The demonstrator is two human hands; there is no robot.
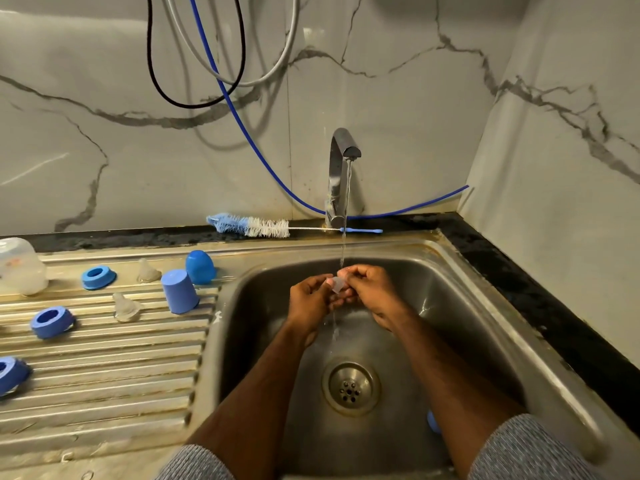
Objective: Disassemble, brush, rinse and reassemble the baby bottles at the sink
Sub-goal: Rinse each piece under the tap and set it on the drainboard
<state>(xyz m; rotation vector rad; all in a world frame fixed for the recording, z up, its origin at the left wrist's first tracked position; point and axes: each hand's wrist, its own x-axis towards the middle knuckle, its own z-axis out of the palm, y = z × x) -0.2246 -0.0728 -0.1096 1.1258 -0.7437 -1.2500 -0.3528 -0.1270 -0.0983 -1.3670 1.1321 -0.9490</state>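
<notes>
- Teat (337,284): clear, small, pinched between both hands under the tap stream, over the basin.
- Two teats (148,270) (126,307): clear, standing on the ribbed drainboard.
- Three rings (98,277) (52,322) (10,374): blue, on the drainboard, well apart.
- Two caps (179,291) (200,267): blue, mouth down, just beside each other.
- Bottle (20,266): clear, inverted, far left.
- Brush (252,226): blue-white bristles, flat behind the sink.

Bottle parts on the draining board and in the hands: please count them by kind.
Blue collar rings: 3
Blue caps: 2
Clear teats: 3
Clear bottle: 1
Total: 9
</notes>
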